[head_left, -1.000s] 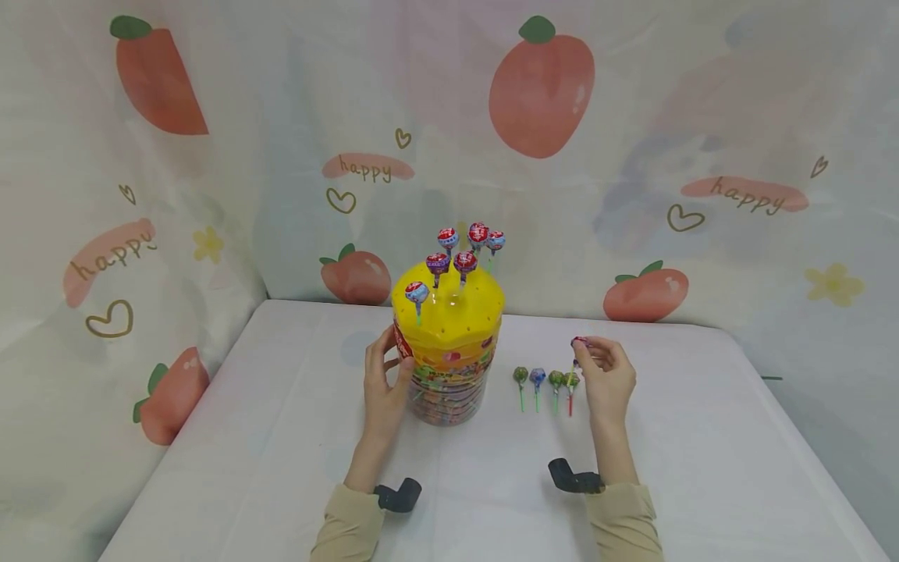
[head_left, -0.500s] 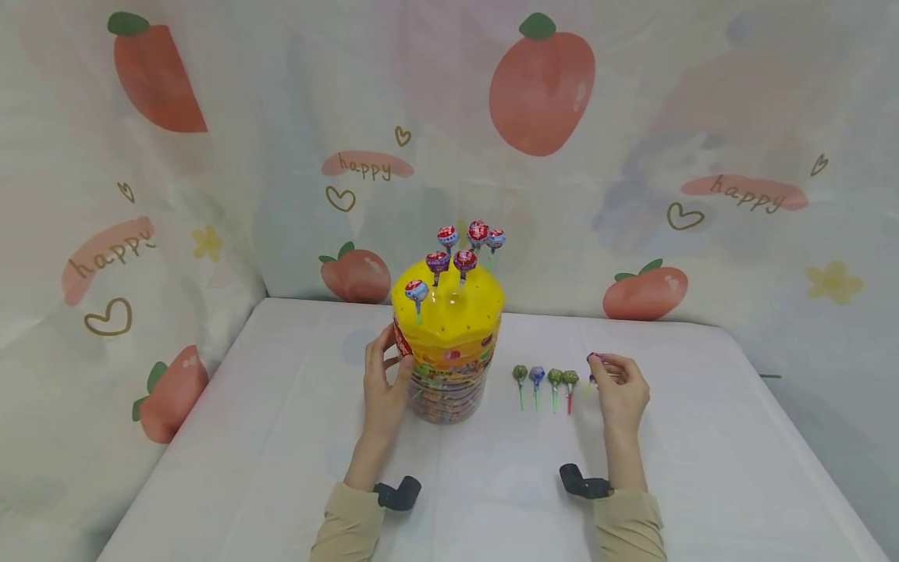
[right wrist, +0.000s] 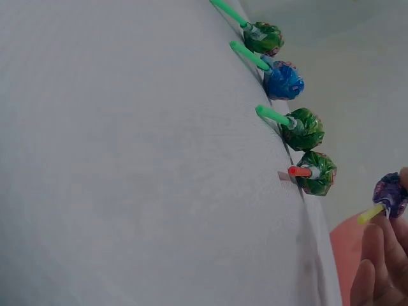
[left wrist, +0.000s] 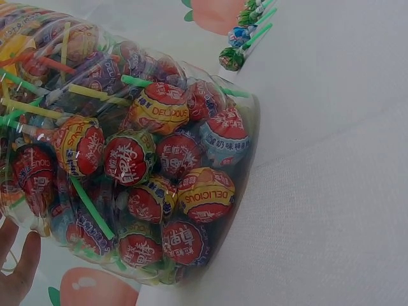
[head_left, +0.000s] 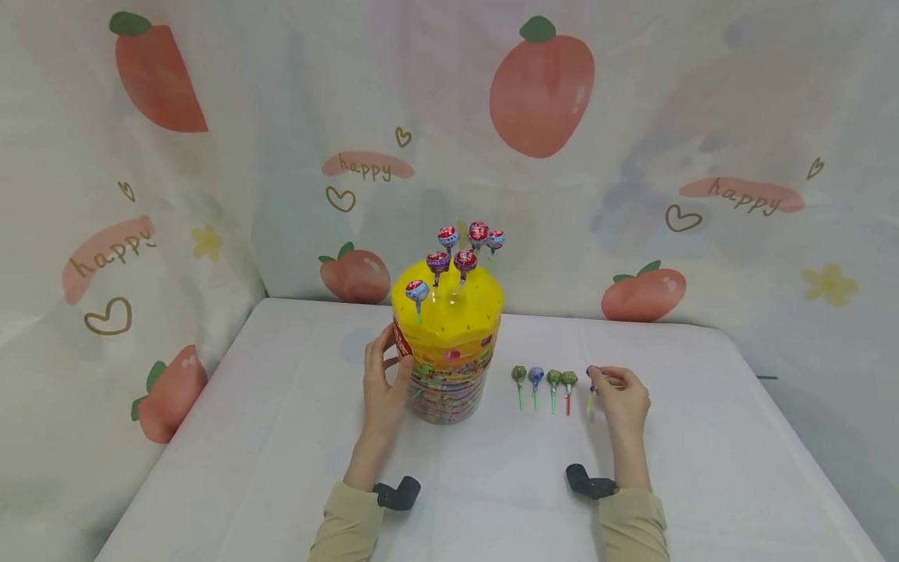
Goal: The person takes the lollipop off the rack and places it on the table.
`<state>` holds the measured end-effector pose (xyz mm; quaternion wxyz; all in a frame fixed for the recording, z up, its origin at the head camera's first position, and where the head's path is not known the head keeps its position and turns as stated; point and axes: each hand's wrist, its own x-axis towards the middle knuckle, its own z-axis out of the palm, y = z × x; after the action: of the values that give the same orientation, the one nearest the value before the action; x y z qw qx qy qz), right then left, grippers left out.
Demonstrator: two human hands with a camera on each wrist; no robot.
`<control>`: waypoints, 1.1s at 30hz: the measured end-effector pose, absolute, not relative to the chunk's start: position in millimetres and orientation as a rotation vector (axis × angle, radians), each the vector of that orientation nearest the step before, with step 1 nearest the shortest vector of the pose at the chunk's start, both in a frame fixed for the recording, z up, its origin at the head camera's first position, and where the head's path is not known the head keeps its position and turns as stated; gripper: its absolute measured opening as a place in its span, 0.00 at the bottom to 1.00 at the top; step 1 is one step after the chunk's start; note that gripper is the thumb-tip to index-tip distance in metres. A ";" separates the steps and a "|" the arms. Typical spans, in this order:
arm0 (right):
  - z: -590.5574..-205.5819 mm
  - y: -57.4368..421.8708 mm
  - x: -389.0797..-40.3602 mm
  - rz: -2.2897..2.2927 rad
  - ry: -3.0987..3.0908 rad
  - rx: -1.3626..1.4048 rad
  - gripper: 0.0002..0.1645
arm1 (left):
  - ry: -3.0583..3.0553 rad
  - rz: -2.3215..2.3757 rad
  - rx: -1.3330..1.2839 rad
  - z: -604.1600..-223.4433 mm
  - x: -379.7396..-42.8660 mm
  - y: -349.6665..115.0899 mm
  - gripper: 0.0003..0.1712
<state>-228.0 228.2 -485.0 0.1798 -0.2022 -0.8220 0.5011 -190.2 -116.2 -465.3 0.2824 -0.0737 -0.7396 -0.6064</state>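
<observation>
Pinching the purple-wrapped lollipop (right wrist: 388, 191) in your right hand (head_left: 623, 396), beside the red-stick lollipop (head_left: 568, 379), you could send it rolling into that neighbour by releasing crookedly; your left hand (head_left: 382, 390), spread wide against the candy jar (head_left: 449, 384), might shift it by pushing hard.

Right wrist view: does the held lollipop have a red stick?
No, the lollipop pinched by the right hand has a yellow stick.

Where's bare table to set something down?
Bare tabletop lies left of the left hand, right of the right hand, and on the near side of the tub. It's crowded between tub and right hand, where four lollipops lie in a row.
</observation>
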 end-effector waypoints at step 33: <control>-502.2 230.4 -240.9 1.194 -2.564 -0.601 0.22 | -2.016 -1.576 -0.180 -467.2 -190.5 -117.2 0.32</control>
<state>-240.9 230.4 -502.2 0.1250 -0.2061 -0.8798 0.4097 -190.5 -117.2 -467.2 0.2841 -0.0671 -0.7535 -0.5891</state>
